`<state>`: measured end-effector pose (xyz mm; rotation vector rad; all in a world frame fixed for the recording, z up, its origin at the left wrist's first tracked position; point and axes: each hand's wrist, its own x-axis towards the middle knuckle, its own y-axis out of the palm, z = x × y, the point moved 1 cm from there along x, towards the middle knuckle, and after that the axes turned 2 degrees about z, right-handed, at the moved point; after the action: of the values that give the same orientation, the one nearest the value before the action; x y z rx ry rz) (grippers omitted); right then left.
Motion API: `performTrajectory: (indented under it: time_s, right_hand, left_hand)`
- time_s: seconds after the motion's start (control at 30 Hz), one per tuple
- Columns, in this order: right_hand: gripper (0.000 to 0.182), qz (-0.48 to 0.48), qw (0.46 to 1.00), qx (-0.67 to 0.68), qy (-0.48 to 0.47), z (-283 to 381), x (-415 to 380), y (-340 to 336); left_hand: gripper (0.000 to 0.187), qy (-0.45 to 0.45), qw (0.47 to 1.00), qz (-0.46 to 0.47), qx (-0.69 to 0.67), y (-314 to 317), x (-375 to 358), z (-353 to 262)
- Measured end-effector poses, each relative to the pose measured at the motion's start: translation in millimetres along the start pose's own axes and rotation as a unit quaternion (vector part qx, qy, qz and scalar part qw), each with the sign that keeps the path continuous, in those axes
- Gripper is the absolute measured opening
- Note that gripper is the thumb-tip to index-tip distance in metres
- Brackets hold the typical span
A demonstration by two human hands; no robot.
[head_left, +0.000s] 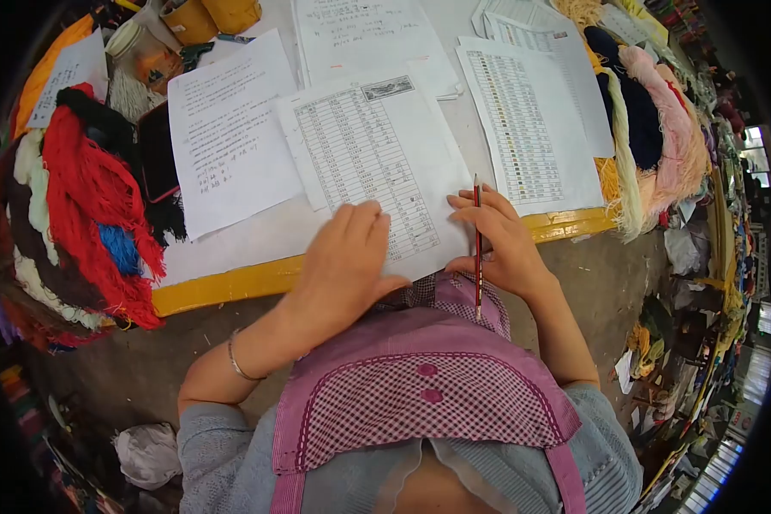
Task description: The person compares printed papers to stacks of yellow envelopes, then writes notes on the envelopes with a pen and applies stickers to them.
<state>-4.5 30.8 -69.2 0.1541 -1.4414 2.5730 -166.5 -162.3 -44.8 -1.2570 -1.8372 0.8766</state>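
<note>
A printed sheet with a table of figures and a small picture in its top corner (360,146) lies at the table's front edge, its lower corner reaching past the edge. My left hand (343,257) rests flat on the lower left of this sheet, fingers stretched out. Against its right edge is my right hand (501,244), with a dark red and black pencil (479,278) held between the fingers, roughly upright in view. The right thumb touches the sheet's lower corner.
A typed page (231,128) lies to the left, a colour-chart sheet (514,120) to the right, and more papers (368,43) behind. Red yarn (86,197) hangs over the left end, beside a dark phone (158,154). Pink yarn (664,111) is at the right.
</note>
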Motion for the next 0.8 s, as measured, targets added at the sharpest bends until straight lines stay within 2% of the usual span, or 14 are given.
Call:
performTrajectory:
  time_s: [0.07,0.23,0.43,0.53,0.8]
  right_hand:
    - [0.062,0.003,1.0,0.012,-0.003,0.3,-0.8,-0.4]
    - [0.062,0.035,0.999,0.0,0.001,2.3,-0.2,-3.7]
    - [0.058,0.038,0.999,0.003,-0.011,1.3,-1.0,-7.8]
    - [0.054,0.036,0.999,0.007,-0.017,0.4,-2.3,-10.7]
    - [0.047,0.02,1.0,0.002,-0.024,-0.3,-2.7,-9.5]
  left_hand:
    - [0.07,-0.015,0.998,0.06,-0.012,9.7,-7.2,-4.3]
    - [0.068,-0.034,0.996,0.078,0.037,11.8,-10.8,-12.0]
    - [0.058,-0.033,0.996,0.074,0.025,10.9,-17.4,-14.4]
    - [0.048,-0.024,0.999,0.039,0.022,10.2,-20.8,-10.8]
    - [0.033,-0.01,0.998,0.045,0.035,11.9,-21.7,-11.4]
